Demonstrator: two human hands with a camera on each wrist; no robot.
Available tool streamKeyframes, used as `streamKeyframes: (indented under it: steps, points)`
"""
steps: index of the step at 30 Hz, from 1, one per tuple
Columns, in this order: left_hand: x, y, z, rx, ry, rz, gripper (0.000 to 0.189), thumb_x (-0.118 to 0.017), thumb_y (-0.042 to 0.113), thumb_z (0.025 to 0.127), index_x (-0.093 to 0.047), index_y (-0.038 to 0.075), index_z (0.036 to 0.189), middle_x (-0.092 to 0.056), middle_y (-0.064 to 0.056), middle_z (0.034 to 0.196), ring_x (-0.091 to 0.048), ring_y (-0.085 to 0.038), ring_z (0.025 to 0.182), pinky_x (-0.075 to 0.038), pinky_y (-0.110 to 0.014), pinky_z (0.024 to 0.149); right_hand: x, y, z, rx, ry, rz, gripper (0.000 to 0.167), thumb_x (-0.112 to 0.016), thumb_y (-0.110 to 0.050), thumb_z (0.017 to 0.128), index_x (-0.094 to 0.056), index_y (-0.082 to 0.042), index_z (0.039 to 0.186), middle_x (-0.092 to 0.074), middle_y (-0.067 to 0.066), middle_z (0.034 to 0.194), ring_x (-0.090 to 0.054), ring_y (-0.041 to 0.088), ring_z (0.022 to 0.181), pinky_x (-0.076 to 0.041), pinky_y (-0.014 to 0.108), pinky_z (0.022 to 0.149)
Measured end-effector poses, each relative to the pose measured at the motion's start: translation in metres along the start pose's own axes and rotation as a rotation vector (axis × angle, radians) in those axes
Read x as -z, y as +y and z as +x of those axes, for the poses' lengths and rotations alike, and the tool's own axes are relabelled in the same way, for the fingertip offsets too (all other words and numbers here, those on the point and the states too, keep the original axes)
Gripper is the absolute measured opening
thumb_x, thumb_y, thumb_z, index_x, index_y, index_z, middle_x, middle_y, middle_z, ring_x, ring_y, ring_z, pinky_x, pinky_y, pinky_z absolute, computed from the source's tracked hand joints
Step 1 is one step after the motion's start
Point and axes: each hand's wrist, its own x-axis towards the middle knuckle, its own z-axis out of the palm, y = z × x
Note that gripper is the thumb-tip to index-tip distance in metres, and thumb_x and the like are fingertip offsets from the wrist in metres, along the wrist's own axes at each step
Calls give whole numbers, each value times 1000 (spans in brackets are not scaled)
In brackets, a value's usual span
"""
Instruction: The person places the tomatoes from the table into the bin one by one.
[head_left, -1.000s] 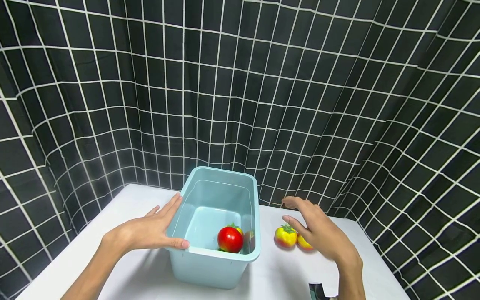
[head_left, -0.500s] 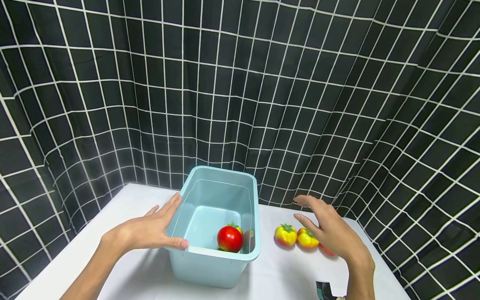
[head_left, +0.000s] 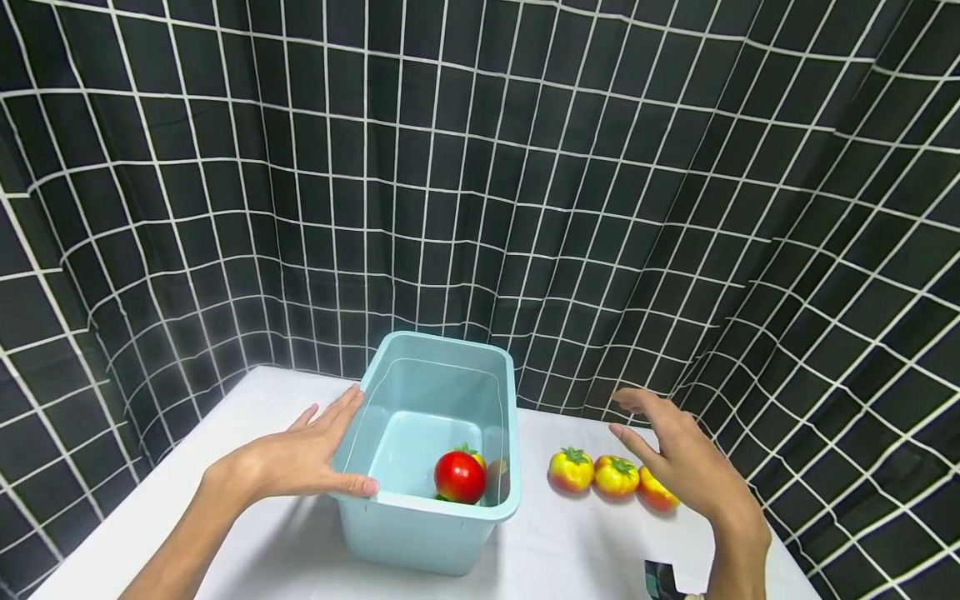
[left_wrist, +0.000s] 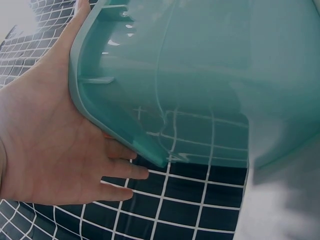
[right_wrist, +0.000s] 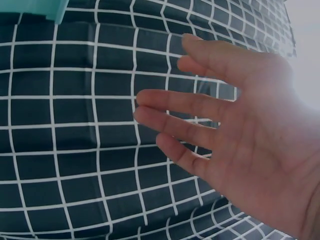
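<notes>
My left hand (head_left: 303,458) rests against the left rim of a light blue plastic bin (head_left: 420,533). Its fingers are straight and spread, and the thumb lies at the near corner. In the left wrist view, the left hand (left_wrist: 75,145) lies flat along the bin's edge. Inside the bin sit a red tomato (head_left: 460,478) and a yellow fruit mostly hidden behind it. My right hand (head_left: 693,458) hovers over the table's right side, holding nothing, with relaxed fingers. It partly covers the rightmost of three yellow-red tomatoes: left (head_left: 571,470), middle (head_left: 616,477), right (head_left: 657,490).
A white table (head_left: 555,550) carries everything. Black cloth with a white grid (head_left: 450,167) hangs behind and on both sides, close to the table edges. A small dark device (head_left: 662,580) shows by the right wrist.
My right hand has moved right, away from the bin, uncovering the middle tomato and most of the right one. My left hand and the bin have stayed put.
</notes>
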Motion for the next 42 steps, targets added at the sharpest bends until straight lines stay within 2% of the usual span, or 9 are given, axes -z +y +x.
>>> streamKeyframes:
  steps: [6, 9, 17, 28, 32, 36, 38, 42]
  points:
    - [0, 0, 2, -19, 56, 54, 129, -72, 75, 81, -15, -5, 165, -12, -24, 175, -9, -47, 163, 1, -67, 132, 1, 8, -1, -11, 4, -2, 47, -71, -27, 100, -57, -5, 139, -68, 23, 134, -64, 45, 124, -54, 68, 103]
    - [-1, 0, 3, -21, 71, 62, 130, -72, 76, 80, -16, -5, 165, -14, -24, 175, -7, -48, 163, 4, -66, 132, 1, 12, -1, -36, -7, -1, 49, -71, -27, 100, -56, -5, 140, -67, 24, 135, -63, 46, 125, -54, 69, 103]
    - [-1, 0, 4, -5, 44, 45, 135, -74, 77, 78, -8, -1, 167, -11, -22, 176, -12, -48, 162, -6, -71, 130, -1, 28, -1, -119, -42, -5, 50, -69, -26, 101, -53, -4, 143, -64, 27, 137, -59, 48, 127, -51, 72, 103]
    - [3, 3, 6, 2, 5, 72, 136, -74, 79, 75, -15, -5, 165, -15, -22, 175, -24, -46, 160, -10, -69, 131, -4, 46, 0, -180, -82, -32, 54, -68, -30, 101, -50, -2, 144, -61, 32, 137, -57, 52, 125, -51, 73, 100]
    - [4, 4, 5, 3, -9, 65, 137, -74, 79, 76, -13, -5, 165, -12, -22, 176, -24, -49, 159, -16, -70, 130, -3, 51, 0, -191, -81, -37, 52, -68, -29, 101, -51, -2, 142, -61, 33, 135, -57, 53, 123, -51, 74, 99]
    - [4, 4, 4, 22, -28, 54, 137, -74, 79, 76, -9, -1, 167, -8, -18, 177, -36, -47, 155, -37, -66, 121, -4, 57, 1, -202, -84, -39, 51, -67, -27, 101, -50, -2, 142, -61, 34, 135, -57, 55, 124, -51, 75, 99]
    - [4, 3, 4, 39, -43, 44, 137, -74, 78, 77, -6, 2, 168, -5, -15, 178, -45, -44, 150, -49, -61, 112, -6, 60, 1, -212, -90, -40, 52, -68, -26, 101, -49, -1, 142, -60, 35, 136, -56, 55, 126, -50, 75, 99]
    - [3, 2, 4, 50, -61, 20, 136, -74, 76, 79, -2, 5, 168, -1, -12, 179, -52, -39, 146, -52, -56, 108, -9, 72, 1, -253, -103, -58, 51, -67, -26, 101, -49, 0, 142, -60, 36, 135, -55, 56, 125, -51, 75, 98]
